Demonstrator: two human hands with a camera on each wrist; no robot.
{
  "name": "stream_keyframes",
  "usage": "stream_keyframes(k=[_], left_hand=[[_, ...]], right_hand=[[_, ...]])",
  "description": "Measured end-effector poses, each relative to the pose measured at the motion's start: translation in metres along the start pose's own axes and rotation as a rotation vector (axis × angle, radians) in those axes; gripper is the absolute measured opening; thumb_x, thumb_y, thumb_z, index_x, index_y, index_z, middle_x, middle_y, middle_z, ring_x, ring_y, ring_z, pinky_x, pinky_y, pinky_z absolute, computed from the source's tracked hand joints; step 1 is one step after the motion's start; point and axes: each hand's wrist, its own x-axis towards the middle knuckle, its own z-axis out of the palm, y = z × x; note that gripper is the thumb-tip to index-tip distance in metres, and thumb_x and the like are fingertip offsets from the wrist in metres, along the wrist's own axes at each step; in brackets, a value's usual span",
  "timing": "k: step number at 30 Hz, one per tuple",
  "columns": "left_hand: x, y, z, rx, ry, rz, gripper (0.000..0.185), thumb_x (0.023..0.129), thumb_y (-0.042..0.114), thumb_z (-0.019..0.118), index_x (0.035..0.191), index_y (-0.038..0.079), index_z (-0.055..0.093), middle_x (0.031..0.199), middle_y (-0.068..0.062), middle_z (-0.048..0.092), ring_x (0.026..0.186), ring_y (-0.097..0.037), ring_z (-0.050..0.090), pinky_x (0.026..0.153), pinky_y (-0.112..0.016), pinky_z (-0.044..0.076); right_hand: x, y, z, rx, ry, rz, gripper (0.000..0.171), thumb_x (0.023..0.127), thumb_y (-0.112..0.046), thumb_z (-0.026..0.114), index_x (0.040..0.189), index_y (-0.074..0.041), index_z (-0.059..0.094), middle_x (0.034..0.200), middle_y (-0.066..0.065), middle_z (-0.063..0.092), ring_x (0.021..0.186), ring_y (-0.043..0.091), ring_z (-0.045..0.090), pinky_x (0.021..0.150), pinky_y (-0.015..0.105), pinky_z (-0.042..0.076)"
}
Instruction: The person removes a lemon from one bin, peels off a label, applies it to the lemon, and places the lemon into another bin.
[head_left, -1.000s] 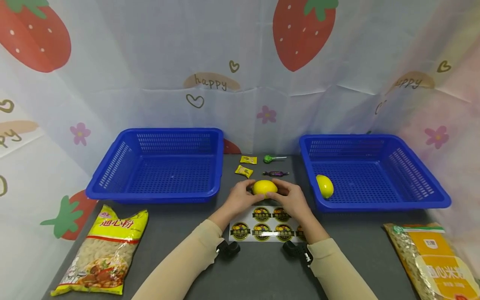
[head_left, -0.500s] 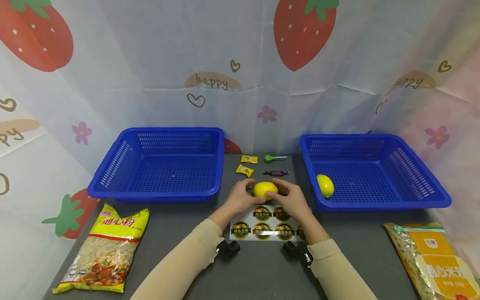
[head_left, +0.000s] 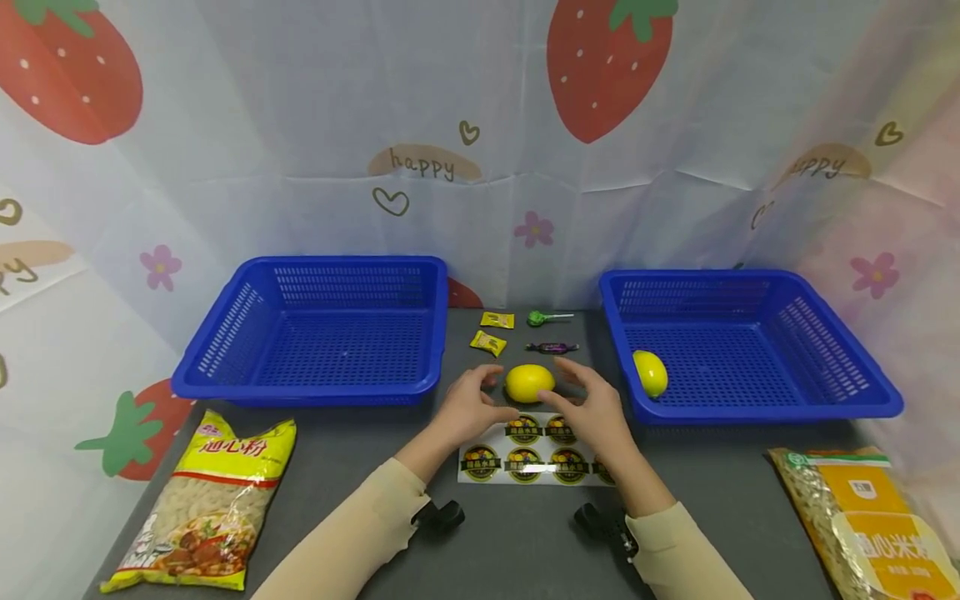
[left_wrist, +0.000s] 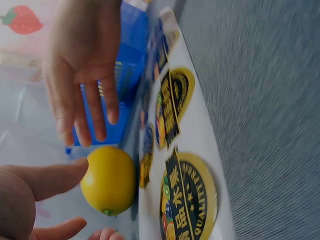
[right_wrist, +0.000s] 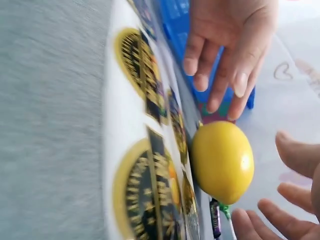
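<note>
A: Where is the lemon (head_left: pixel 529 382)?
B: On the grey table (head_left: pixel 352 450), at the middle, just past the far edge of the sticker sheet (head_left: pixel 525 454) — at twelve o'clock from the sheet.

A: And the hands?
B: The left hand (head_left: pixel 468 406) sits at about eight o'clock from the lemon, the right hand (head_left: pixel 592 406) at about four o'clock. Each grip is spread, fingers straight and apart, holding nothing. In the head view there is a gap on both sides of the fruit; in the left wrist view the thumb tip lies right against the peel, and I cannot tell whether it touches.

A: What surrounds them?
B: A blue basket (head_left: pixel 318 333) at nine o'clock of the lemon, and a second blue basket (head_left: pixel 817 367) at three o'clock — with another lemon (head_left: pixel 650 372) lying in its near left corner. At twelve o'clock, farther back, two yellow candies (head_left: pixel 491 331), a dark wrapped candy (head_left: pixel 551 347) and a green lollipop (head_left: pixel 542 317). A pasta bag (head_left: pixel 210 500) lies at seven o'clock near the table edge, an orange bag (head_left: pixel 870 525) at four o'clock.
</note>
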Motion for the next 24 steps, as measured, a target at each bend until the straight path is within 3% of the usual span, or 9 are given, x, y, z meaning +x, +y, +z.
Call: stream_keyframes(k=[3, 5, 11, 16, 20, 24], left_hand=[[-0.014, -0.002, -0.005, 0.005, 0.038, 0.01, 0.069, 0.083, 0.023, 0.084, 0.144, 0.011, 0.054, 0.134, -0.015, 0.058, 0.1, -0.024, 0.058, 0.085, -0.041, 0.052], [-0.022, -0.004, -0.008, 0.005, 0.056, 0.02, 0.068, 0.083, 0.022, 0.085, 0.143, 0.011, 0.055, 0.132, -0.015, 0.059, 0.101, -0.025, 0.057, 0.086, -0.042, 0.051], [-0.041, -0.014, -0.016, 0.024, 0.066, 0.013, 0.068, 0.082, 0.02, 0.084, 0.142, 0.009, 0.055, 0.132, -0.017, 0.059, 0.101, -0.027, 0.056, 0.084, -0.041, 0.049], [-0.056, -0.023, -0.017, 0.072, 0.046, -0.029, 0.078, 0.08, 0.022, 0.087, 0.146, 0.004, 0.049, 0.135, -0.021, 0.054, 0.108, -0.032, 0.061, 0.09, -0.047, 0.053], [-0.064, -0.027, -0.017, 0.061, 0.03, -0.052, 0.088, 0.078, 0.024, 0.088, 0.15, 0.004, 0.043, 0.136, -0.022, 0.053, 0.113, -0.037, 0.06, 0.092, -0.051, 0.053], [-0.067, -0.03, -0.017, 0.022, 0.023, -0.034, 0.092, 0.077, 0.023, 0.089, 0.153, 0.005, 0.039, 0.128, -0.018, 0.058, 0.107, -0.031, 0.061, 0.09, -0.049, 0.053]], right_hand=[[-0.01, -0.005, -0.001, -0.058, 0.037, 0.0, 0.061, 0.089, -0.032, 0.079, 0.14, -0.006, 0.057, 0.139, 0.015, 0.06, 0.128, 0.033, 0.058, 0.093, 0.048, 0.057], [-0.015, -0.005, -0.003, -0.117, 0.017, 0.026, 0.06, 0.089, -0.035, 0.079, 0.137, -0.005, 0.059, 0.136, 0.016, 0.062, 0.126, 0.033, 0.059, 0.095, 0.049, 0.055], [-0.017, 0.007, -0.007, -0.359, -0.171, 0.073, 0.061, 0.084, -0.045, 0.081, 0.131, -0.009, 0.064, 0.132, 0.015, 0.06, 0.126, 0.036, 0.05, 0.102, 0.055, 0.046], [-0.015, 0.01, -0.004, -0.479, -0.261, 0.034, 0.058, 0.079, -0.051, 0.083, 0.119, -0.013, 0.067, 0.116, 0.01, 0.059, 0.116, 0.032, 0.046, 0.094, 0.049, 0.046], [-0.014, 0.005, -0.006, -0.5, -0.301, 0.02, 0.045, 0.076, -0.045, 0.088, 0.097, -0.015, 0.062, 0.094, 0.003, 0.052, 0.094, 0.024, 0.044, 0.078, 0.038, 0.04], [-0.014, -0.003, -0.016, -0.367, -0.396, 0.011, 0.04, 0.078, -0.036, 0.088, 0.087, -0.014, 0.055, 0.081, -0.002, 0.045, 0.076, 0.017, 0.041, 0.067, 0.032, 0.034]])
